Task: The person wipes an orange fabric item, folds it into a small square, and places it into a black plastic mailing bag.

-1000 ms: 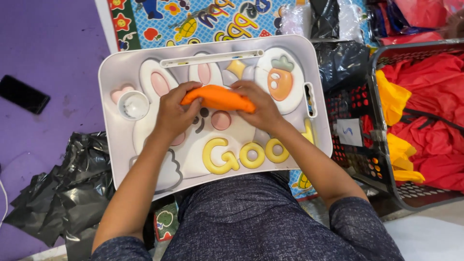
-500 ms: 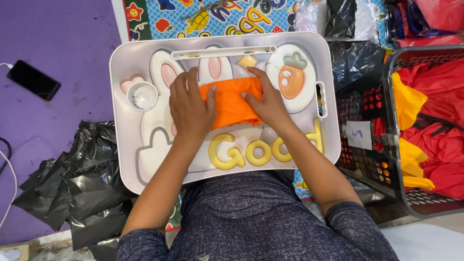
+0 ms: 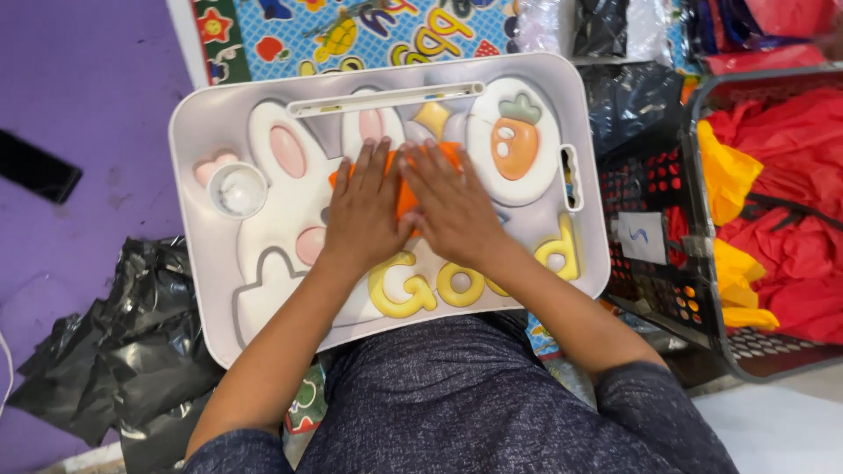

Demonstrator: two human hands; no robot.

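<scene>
Orange cloth (image 3: 406, 197) under both flat hands (image 3: 413, 211)

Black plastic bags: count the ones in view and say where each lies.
3 clumps. One black plastic bag lies crumpled on the purple floor left of the tray; a second sits right of the tray beside the basket; a third at the top edge. Clumps may hide more.
</scene>
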